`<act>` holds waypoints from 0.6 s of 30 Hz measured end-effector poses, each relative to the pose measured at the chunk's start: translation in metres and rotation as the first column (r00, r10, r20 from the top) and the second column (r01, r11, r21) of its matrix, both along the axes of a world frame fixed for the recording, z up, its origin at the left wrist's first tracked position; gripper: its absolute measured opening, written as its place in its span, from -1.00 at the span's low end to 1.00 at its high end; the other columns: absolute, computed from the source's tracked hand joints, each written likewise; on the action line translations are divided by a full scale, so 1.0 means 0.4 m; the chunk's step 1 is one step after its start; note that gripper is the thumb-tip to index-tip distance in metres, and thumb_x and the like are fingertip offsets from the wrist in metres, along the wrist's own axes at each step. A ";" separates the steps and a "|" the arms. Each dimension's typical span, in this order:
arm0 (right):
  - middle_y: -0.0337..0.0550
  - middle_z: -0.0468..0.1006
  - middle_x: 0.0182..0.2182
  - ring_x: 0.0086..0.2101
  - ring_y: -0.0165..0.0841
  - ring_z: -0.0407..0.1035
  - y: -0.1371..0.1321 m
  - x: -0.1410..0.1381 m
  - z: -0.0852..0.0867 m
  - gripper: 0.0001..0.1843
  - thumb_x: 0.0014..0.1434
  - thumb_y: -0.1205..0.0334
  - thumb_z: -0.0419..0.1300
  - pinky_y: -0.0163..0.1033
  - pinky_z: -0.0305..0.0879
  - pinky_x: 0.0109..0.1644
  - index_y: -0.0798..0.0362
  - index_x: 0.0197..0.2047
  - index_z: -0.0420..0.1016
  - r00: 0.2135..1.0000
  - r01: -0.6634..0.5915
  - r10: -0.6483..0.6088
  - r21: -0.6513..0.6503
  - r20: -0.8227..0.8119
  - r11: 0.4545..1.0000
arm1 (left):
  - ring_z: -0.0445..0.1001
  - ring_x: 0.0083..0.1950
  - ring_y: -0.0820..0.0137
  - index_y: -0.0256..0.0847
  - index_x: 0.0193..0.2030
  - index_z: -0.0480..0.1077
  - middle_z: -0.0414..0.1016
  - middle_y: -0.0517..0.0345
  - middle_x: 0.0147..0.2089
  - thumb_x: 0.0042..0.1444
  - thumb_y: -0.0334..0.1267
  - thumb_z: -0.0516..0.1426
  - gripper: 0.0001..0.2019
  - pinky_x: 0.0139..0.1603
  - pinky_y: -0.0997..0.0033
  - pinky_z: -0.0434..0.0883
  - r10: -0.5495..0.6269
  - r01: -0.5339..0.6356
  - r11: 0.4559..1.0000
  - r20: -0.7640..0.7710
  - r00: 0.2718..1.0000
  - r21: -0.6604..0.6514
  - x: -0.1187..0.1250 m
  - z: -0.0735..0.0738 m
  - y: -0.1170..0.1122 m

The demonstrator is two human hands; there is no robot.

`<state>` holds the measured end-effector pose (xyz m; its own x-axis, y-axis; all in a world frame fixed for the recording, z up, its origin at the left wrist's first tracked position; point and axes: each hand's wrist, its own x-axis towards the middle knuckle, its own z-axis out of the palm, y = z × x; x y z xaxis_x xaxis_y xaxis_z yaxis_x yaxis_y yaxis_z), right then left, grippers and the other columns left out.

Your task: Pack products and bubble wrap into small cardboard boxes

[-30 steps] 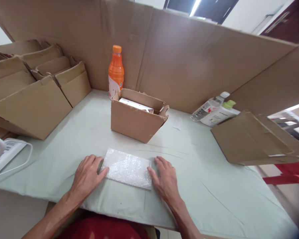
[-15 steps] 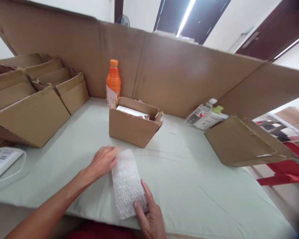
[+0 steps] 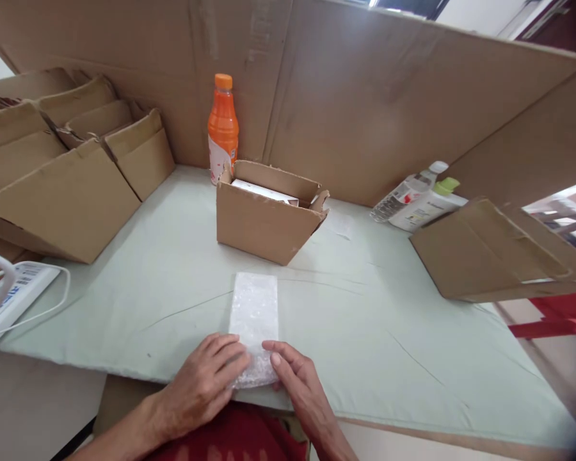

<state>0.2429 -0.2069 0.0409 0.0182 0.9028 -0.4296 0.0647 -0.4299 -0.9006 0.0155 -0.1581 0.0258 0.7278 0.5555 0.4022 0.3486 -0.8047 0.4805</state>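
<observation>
Brown cardboard bins (image 3: 60, 198) with open tops crowd the far left of the worktop (image 3: 388, 307), which is covered in pale green cloth; a tall brown cardboard panel (image 3: 365, 109) stands along its back. Below the bins, at the left edge, lies a white, flat, printed slab (image 3: 16, 298) with a thin white cable (image 3: 67, 288) looping beside it.

Next comes the left hand (image 3: 211, 374), near the front edge, its fingers bent over the lower left part of a translucent, rectangular bubble-wrap package (image 3: 255, 307). They touch the wrap, but I cannot tell whether they grip it. Behind, an orange plastic bottle (image 3: 223, 128) with an orange cap and a pale label stands upright. The package lies flat on the worktop, its narrow end towards the person, in front of a small, open brown cardboard box (image 3: 259, 221) holding a white carton (image 3: 264, 190).

At the package's lower right edge is the right hand (image 3: 300, 378), thumb and index finger close together over the wrap; whether they pinch it I cannot tell.

Farther right, 2 bottles lean side by side: a clear plastic bottle (image 3: 400, 198) and a white bottle (image 3: 417, 213) with a lime-green cap. Just beside them, a brown cardboard box (image 3: 480, 256) lies tilted at the right edge.
</observation>
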 end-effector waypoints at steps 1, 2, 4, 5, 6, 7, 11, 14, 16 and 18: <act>-0.08 0.61 -0.36 -0.41 -0.30 0.43 -0.001 0.003 0.000 -0.36 0.23 -0.31 0.15 -0.23 0.33 -0.31 0.09 0.05 0.53 0.999 -0.002 0.001 -0.016 -0.046 1.000 | 0.48 0.09 0.20 -0.21 0.12 0.41 0.58 -0.03 0.00 0.13 -0.54 0.03 -0.57 0.11 0.19 0.44 0.078 -0.073 0.995 0.069 0.995 -0.062 0.015 -0.014 0.003; -0.08 0.61 -0.38 -0.44 -0.31 0.44 -0.005 0.008 0.001 -0.35 0.24 -0.31 0.14 -0.24 0.33 -0.34 0.09 0.10 0.49 0.997 0.003 -0.005 -0.022 -0.078 1.000 | 0.52 -0.02 0.26 -0.20 0.07 0.43 0.59 0.01 -0.10 0.18 -0.50 0.03 -0.65 0.01 0.27 0.46 0.166 -0.147 0.977 0.114 0.980 -0.156 0.027 -0.024 0.010; -0.10 0.61 -0.42 -0.50 -0.33 0.43 -0.018 0.019 0.003 -0.37 0.29 -0.25 0.11 -0.25 0.32 -0.40 0.08 0.18 0.40 0.996 0.062 -0.059 0.049 -0.063 0.997 | 0.52 -0.20 0.34 -0.20 0.05 0.45 0.59 0.07 -0.19 0.25 -0.38 0.04 -0.72 -0.16 0.39 0.46 0.322 -0.263 0.886 0.098 0.942 -0.382 0.043 -0.030 0.034; -0.13 0.60 -0.43 -0.52 -0.35 0.43 -0.025 0.024 0.006 -0.43 0.33 -0.18 0.11 -0.26 0.33 -0.42 0.07 0.19 0.38 0.995 0.097 -0.097 0.135 -0.001 0.986 | 0.51 -0.26 0.37 -0.20 0.09 0.45 0.58 0.09 -0.21 0.25 -0.31 0.06 -0.70 -0.22 0.42 0.44 0.368 -0.301 0.820 0.044 0.929 -0.486 0.046 -0.026 0.047; -0.16 0.58 -0.44 -0.52 -0.36 0.42 -0.030 0.027 0.011 -0.53 0.36 -0.09 0.11 -0.26 0.34 -0.42 0.04 0.18 0.39 0.987 0.105 -0.133 0.253 0.096 0.962 | 0.49 -0.31 0.38 -0.21 0.14 0.43 0.58 0.11 -0.25 0.24 -0.26 0.07 -0.65 -0.27 0.43 0.42 0.389 -0.328 0.751 -0.017 0.921 -0.572 0.048 -0.018 0.061; -0.18 0.58 -0.44 -0.50 -0.36 0.42 -0.032 0.027 0.016 -0.63 0.38 0.02 0.11 -0.26 0.36 -0.39 0.02 0.14 0.41 0.965 0.058 -0.150 0.383 0.214 0.922 | 0.46 -0.36 0.38 -0.23 0.19 0.40 0.56 0.15 -0.30 0.23 -0.22 0.07 -0.59 -0.31 0.43 0.39 0.392 -0.342 0.689 -0.069 0.917 -0.639 0.049 -0.008 0.073; 0.01 0.60 -0.03 -0.05 -0.15 0.46 0.004 0.009 0.029 -0.64 0.30 0.36 0.13 -0.05 0.40 -0.03 0.00 0.15 0.43 0.680 -0.504 -0.055 0.521 0.731 0.689 | 0.34 -0.47 0.42 -0.29 0.34 0.25 0.46 0.27 -0.45 0.21 -0.21 0.03 -0.45 -0.39 0.45 0.30 0.372 -0.324 0.565 -0.117 0.921 -0.758 0.057 0.021 0.104; 0.09 0.48 0.17 0.13 -0.01 0.31 0.061 -0.003 0.015 -0.53 0.24 0.42 0.13 0.09 0.29 0.09 0.08 0.22 0.38 0.414 -0.730 0.014 0.323 0.910 0.602 | 0.32 -0.51 0.41 -0.31 0.36 0.21 0.45 0.25 -0.47 0.24 -0.20 0.01 -0.45 -0.43 0.43 0.30 0.375 -0.345 0.587 -0.131 0.918 -0.732 0.062 0.015 0.105; 0.07 0.52 0.11 0.07 -0.04 0.33 0.094 -0.003 0.002 -0.57 0.26 0.44 0.10 0.05 0.27 0.04 0.10 0.18 0.41 0.361 -0.769 0.028 0.281 0.932 0.574 | 0.44 -0.38 0.34 -0.29 0.34 0.23 0.53 0.12 -0.32 0.26 -0.19 0.03 -0.48 -0.30 0.35 0.40 0.444 -0.413 0.695 -0.102 0.890 -0.589 0.058 0.005 0.094; 0.05 0.56 0.02 -0.01 -0.11 0.36 0.113 0.000 -0.001 -0.65 0.30 0.44 0.06 -0.01 0.26 -0.01 0.08 0.11 0.46 0.375 -0.771 0.036 0.290 0.927 0.567 | 0.51 -0.02 0.19 -0.25 0.33 0.24 0.54 -0.10 0.01 0.24 -0.23 0.08 -0.49 0.02 0.16 0.45 0.463 -0.434 0.831 0.000 0.886 -0.348 0.047 -0.002 0.077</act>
